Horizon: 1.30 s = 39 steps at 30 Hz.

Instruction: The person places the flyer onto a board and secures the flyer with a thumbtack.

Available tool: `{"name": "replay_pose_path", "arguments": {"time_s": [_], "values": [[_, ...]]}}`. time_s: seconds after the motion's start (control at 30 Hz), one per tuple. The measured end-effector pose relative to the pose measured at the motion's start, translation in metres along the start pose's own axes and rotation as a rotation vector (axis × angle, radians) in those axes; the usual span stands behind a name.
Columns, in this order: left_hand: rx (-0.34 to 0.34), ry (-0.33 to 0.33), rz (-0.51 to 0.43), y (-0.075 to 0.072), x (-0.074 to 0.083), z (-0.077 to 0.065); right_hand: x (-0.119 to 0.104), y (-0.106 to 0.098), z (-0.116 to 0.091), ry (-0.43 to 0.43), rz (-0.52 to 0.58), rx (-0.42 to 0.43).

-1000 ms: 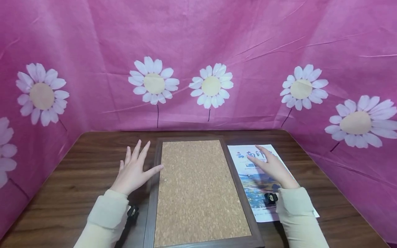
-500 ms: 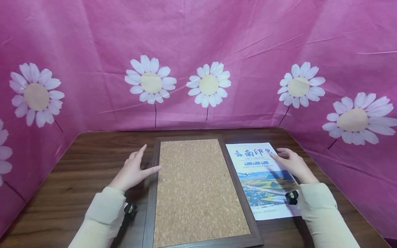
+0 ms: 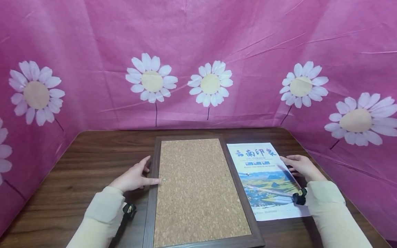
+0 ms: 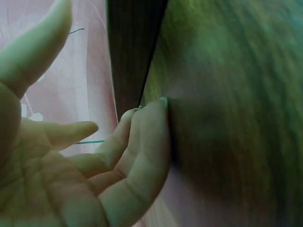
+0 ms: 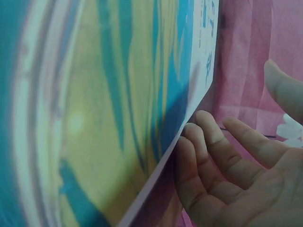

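Observation:
A cork board (image 3: 198,189) in a dark wooden frame lies on the table. My left hand (image 3: 131,177) is at its left side, thumb raised over the frame. In the left wrist view, the bent fingers (image 4: 151,137) meet the lower edge of the frame (image 4: 132,42), and the thumb stands apart from it. Right of the board lies a printed poster (image 3: 266,186) with blue lettering and a landscape. My right hand (image 3: 302,167) is at the poster's right edge. The right wrist view shows its fingertips (image 5: 187,146) right at the paper's edge, with the thumb spread away.
The dark wood-grain table (image 3: 77,179) extends past both sides of the board. Pink cloth (image 3: 248,44) printed with white daisies encloses its back and sides. A small black device (image 3: 299,198) sits at the right wrist, another (image 3: 129,209) at the left.
My right hand has moved right, from over the poster to its right edge, uncovering the lettering. My left hand has lowered toward the frame's left edge, its fingers bending from spread. Board and poster stay put.

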<state>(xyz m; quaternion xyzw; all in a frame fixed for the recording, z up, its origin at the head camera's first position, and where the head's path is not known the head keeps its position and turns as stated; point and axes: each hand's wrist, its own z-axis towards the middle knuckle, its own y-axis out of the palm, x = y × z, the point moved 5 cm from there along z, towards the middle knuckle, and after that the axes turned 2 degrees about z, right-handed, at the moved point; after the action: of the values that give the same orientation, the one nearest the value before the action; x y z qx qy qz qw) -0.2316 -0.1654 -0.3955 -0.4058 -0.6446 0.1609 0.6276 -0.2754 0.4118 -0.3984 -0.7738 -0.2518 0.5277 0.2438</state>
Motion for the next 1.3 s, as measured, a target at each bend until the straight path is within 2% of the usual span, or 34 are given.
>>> {"name": "replay_pose_path", "arguments": {"time_s": [0.1, 0.17, 0.33, 0.53, 0.67, 0.83, 1.1, 1.3], "values": [[-0.033, 0.014, -0.022, 0.001, 0.0, -0.001, 0.003, -0.001, -0.001, 0.037, 0.024, -0.011], [-0.052, 0.024, -0.043, 0.002, 0.0, -0.002, 0.003, -0.002, -0.001, 0.043, 0.002, -0.014], [-0.076, 0.028, -0.073, 0.004, 0.0, -0.001, -0.003, -0.005, -0.003, 0.019, -0.068, -0.007], [-0.071, 0.047, -0.047, 0.002, 0.002, -0.001, -0.008, -0.008, -0.007, -0.013, -0.073, 0.011], [-0.078, 0.048, -0.029, 0.002, 0.004, -0.001, -0.01, -0.011, -0.011, -0.033, -0.031, 0.032], [-0.078, 0.051, -0.008, 0.002, 0.004, -0.001, -0.012, -0.014, -0.017, -0.012, 0.06, 0.034], [-0.075, 0.056, 0.001, 0.004, 0.0, 0.001, -0.021, -0.024, -0.028, -0.013, 0.065, 0.068], [-0.078, 0.051, 0.005, 0.004, 0.001, 0.0, -0.035, -0.038, -0.035, -0.029, 0.068, 0.131]]}}
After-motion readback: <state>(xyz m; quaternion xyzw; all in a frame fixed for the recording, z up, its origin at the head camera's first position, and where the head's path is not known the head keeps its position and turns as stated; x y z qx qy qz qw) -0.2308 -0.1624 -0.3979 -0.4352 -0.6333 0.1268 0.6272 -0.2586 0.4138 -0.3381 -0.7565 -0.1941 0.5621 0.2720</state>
